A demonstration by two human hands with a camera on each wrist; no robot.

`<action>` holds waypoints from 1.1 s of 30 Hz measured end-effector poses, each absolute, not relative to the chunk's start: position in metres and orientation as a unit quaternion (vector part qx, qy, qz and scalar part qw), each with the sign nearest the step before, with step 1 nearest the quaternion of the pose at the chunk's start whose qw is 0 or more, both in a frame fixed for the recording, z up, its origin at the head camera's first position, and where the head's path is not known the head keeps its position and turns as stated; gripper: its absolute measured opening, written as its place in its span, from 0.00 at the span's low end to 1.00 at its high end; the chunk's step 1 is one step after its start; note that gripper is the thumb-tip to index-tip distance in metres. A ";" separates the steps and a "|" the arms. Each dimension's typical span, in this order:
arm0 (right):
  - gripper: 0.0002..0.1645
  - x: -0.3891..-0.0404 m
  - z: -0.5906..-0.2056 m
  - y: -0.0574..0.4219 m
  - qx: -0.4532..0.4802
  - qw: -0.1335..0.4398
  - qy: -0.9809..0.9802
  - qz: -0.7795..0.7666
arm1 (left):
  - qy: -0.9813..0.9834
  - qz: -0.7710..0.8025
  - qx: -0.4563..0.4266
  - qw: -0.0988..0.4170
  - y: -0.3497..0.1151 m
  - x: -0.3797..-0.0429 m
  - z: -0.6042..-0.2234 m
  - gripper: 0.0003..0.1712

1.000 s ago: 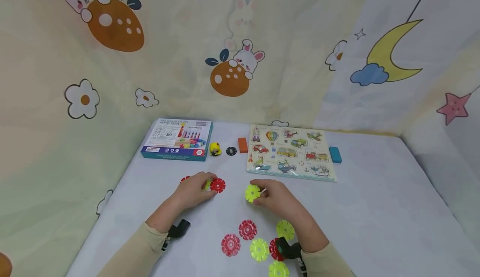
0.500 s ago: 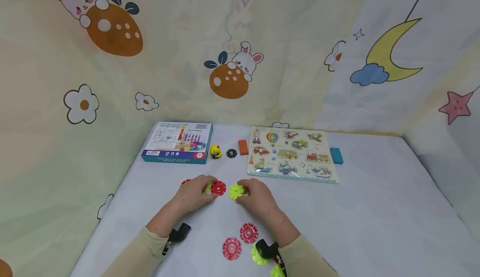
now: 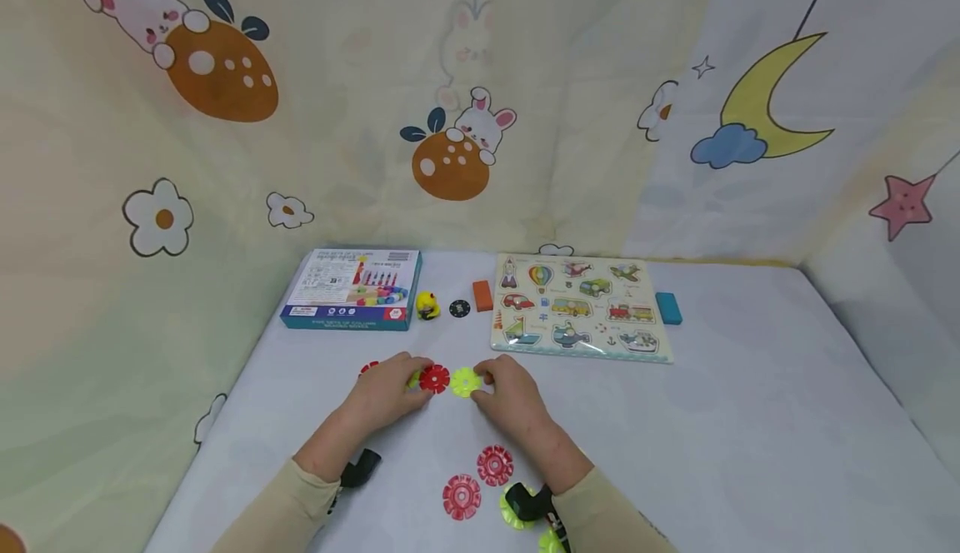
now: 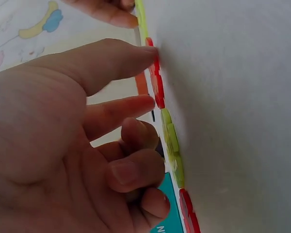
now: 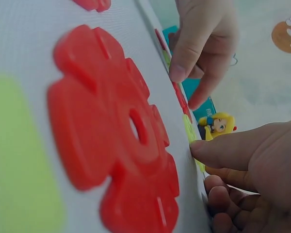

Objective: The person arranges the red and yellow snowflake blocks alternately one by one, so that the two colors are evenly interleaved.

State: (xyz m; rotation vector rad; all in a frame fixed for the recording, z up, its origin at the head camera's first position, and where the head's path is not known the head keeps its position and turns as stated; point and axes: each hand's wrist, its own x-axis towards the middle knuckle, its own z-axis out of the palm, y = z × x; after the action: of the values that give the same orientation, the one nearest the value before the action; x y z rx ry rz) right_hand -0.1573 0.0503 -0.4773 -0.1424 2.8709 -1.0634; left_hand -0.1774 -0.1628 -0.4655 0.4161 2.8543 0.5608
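Flower-shaped plastic discs lie in a row on the white table. My left hand (image 3: 386,391) pinches a red disc (image 3: 435,379) by its edges between thumb and index finger. Just right of it, my right hand (image 3: 513,399) pinches a yellow-green disc (image 3: 465,382) between thumb and finger, edge to edge with the red one. Under the left hand the row goes on with a yellow-green disc (image 4: 172,145) and another red disc (image 4: 189,213), mostly covered in the head view. Nearer the body lie two loose red discs, one at the left (image 3: 461,497), and yellow-green ones partly behind the right wrist.
Along the back stand a flat box (image 3: 348,320), a small yellow-haired figure (image 3: 427,306), a black round chip (image 3: 460,309) and an orange block (image 3: 482,296). Right of these are a picture puzzle board (image 3: 547,293) and a blue block (image 3: 668,309). A printed cloth rises behind.
My right hand has moved left with the yellow-green disc and brought it down beside the red disc. The left hand has stayed at the red disc.
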 end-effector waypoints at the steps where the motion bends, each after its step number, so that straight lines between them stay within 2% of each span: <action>1: 0.22 -0.157 -0.478 0.050 -0.048 0.037 0.936 -0.347 | 0.966 0.189 0.141 0.103 -0.161 -0.177 -0.464 0.34; 6: 0.22 -0.158 -0.480 0.050 -0.056 0.031 0.939 -0.337 | 0.962 0.203 0.146 0.110 -0.143 -0.181 -0.457 0.35; 10: 0.21 -0.159 -0.480 0.051 -0.060 0.031 0.940 -0.335 | 0.954 0.223 0.156 0.126 -0.125 -0.188 -0.459 0.31; 15: 0.20 -0.159 -0.480 0.054 -0.068 0.043 0.938 -0.336 | 0.943 0.253 0.159 0.149 -0.115 -0.191 -0.469 0.25; 20: 0.21 -0.156 -0.471 0.062 -0.082 0.063 0.929 -0.356 | 0.940 0.268 0.153 0.148 -0.115 -0.188 -0.471 0.25; 26: 0.16 -0.136 -0.449 0.090 -0.086 0.085 0.919 -0.375 | 0.935 0.277 0.156 0.160 -0.117 -0.187 -0.472 0.29; 33: 0.15 -0.102 -0.433 0.133 -0.067 0.110 0.925 -0.356 | 0.927 0.294 0.159 0.168 -0.121 -0.189 -0.472 0.32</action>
State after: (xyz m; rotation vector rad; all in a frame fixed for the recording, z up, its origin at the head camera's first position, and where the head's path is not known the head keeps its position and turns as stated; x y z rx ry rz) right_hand -0.1022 0.1326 -0.4333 -0.1983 2.7191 -1.0472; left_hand -0.1887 -0.1207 -0.4715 0.4527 2.6370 0.8354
